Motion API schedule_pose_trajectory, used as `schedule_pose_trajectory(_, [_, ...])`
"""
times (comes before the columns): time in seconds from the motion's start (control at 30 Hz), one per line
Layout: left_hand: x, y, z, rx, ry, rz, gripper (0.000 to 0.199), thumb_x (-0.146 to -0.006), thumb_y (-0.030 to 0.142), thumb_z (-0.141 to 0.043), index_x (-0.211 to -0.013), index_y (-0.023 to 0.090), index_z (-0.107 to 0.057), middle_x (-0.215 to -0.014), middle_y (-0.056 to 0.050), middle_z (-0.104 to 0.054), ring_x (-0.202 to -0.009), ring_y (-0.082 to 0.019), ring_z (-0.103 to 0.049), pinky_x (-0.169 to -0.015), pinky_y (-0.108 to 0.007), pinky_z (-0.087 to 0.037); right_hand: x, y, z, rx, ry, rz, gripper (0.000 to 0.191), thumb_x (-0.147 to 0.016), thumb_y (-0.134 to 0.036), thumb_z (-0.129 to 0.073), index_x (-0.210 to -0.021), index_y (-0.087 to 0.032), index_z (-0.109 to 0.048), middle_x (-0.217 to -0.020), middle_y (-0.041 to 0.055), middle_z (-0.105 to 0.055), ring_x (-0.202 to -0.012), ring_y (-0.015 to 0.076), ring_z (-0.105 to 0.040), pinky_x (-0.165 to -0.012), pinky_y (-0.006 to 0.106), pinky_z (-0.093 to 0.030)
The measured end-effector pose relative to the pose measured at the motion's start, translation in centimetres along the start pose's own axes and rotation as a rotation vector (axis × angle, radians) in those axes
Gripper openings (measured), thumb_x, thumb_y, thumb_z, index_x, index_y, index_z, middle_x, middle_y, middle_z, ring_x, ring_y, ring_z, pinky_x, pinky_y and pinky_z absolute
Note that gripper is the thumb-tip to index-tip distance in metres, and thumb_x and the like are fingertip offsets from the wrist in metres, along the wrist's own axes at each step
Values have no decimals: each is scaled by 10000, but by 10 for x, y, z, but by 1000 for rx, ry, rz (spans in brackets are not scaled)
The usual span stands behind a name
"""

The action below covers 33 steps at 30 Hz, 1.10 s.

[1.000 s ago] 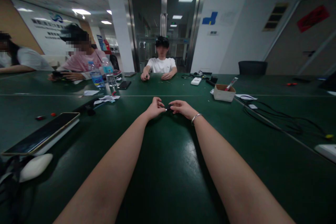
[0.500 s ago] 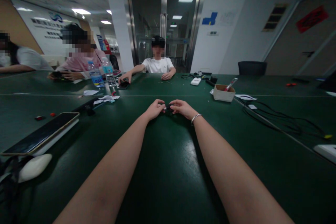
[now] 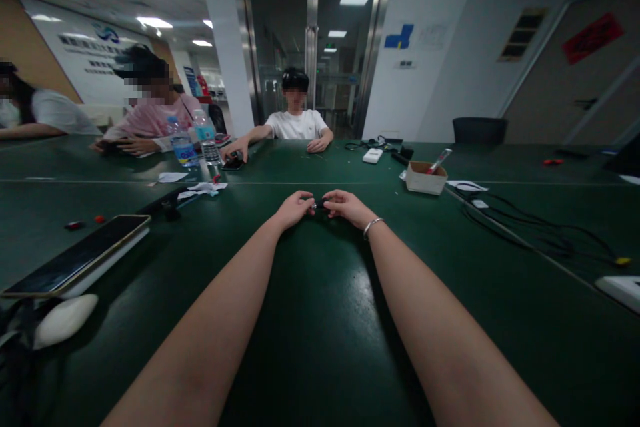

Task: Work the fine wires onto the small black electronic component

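Both my hands meet over the dark green table (image 3: 310,293), fingertips nearly touching. Between them is a small dark object (image 3: 320,204) with a shiny metal end on its left side; it is too small for me to name. My left hand (image 3: 296,209) pinches the metal end between thumb and fingers. The dark part sits in the closed fingertips of my right hand (image 3: 349,207), whose wrist wears a silver bracelet (image 3: 373,227). My fingers cover much of the object.
At left lie a phone (image 3: 80,253) on a white box, a white rounded object (image 3: 66,320) and paper scraps (image 3: 204,189). Two water bottles (image 3: 183,143) stand beyond. A small box (image 3: 426,178) and black cables (image 3: 540,220) are at right. Co-workers sit across the table.
My hands and the small object stay almost where they were. The person opposite has shifted slightly to the left.
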<state>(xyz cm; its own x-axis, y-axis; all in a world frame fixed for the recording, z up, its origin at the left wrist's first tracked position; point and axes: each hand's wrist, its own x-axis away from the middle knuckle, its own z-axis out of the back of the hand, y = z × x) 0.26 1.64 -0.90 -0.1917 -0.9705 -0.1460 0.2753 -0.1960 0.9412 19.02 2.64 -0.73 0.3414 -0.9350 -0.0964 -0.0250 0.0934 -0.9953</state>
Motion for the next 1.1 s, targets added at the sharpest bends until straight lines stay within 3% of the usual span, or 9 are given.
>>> schedule_pose_trajectory(0.1, [0,0,0,9,-8,-31,399,-737,227,-647,-1110,140,-533,-735,-14,-640,-690,-124,-575,-682,-260,-434,0,0,0,-5,5,-1,205,-722,-77,-706,-888,-137,-603,-652,-17,-621,-491,55,-566,-500,164,-513])
schedule_pose_trajectory(0.23, [-1,-2,1,-1,-21,-18,298,-826,297,-536,-1071,129,-560,-684,-25,-634,-650,-126,-560,-635,-255,-424,0,0,0,-16,3,-4,214,-714,-86,-717,-884,-141,-600,-652,-18,-622,-486,55,-563,-492,166,-517])
schedule_pose_trajectory(0.37, [-1,0,0,3,-15,-23,356,-745,184,-602,-1095,142,-554,-741,-17,-646,-679,-119,-564,-648,-246,-414,0,0,0,-17,0,4,220,-707,-94,-727,-879,-143,-600,-655,-18,-627,-493,58,-571,-490,166,-519])
schedule_pose_trajectory(0.5, [1,5,0,8,-36,7,246,-833,237,-492,-1030,118,-580,-661,-24,-630,-626,-123,-545,-629,-257,-413,0,0,0,-14,-3,2,215,-711,-89,-722,-878,-142,-599,-654,-20,-627,-485,54,-567,-485,161,-516])
schedule_pose_trajectory(0.63, [3,8,0,11,-31,-20,247,-764,194,-597,-1004,137,-596,-720,-22,-645,-660,-121,-560,-630,-244,-420,0,0,0,-13,-1,5,208,-718,-84,-715,-883,-140,-602,-659,-17,-627,-490,53,-568,-493,158,-515])
schedule_pose_trajectory(0.83, [3,3,2,15,-43,-22,245,-811,280,-581,-1013,141,-581,-710,-34,-648,-677,-126,-592,-585,-230,-421,0,1,0,-17,-8,2,210,-718,-100,-723,-886,-144,-604,-671,-15,-631,-483,51,-559,-498,162,-517])
schedule_pose_trajectory(1.1, [6,3,6,110,-9,-81,327,-667,233,-728,-947,127,-596,-799,-50,-649,-759,-162,-639,-635,-274,-458,-3,1,-1,1,10,-23,157,-767,-145,-697,-884,-125,-594,-658,16,-649,-466,51,-547,-492,155,-511])
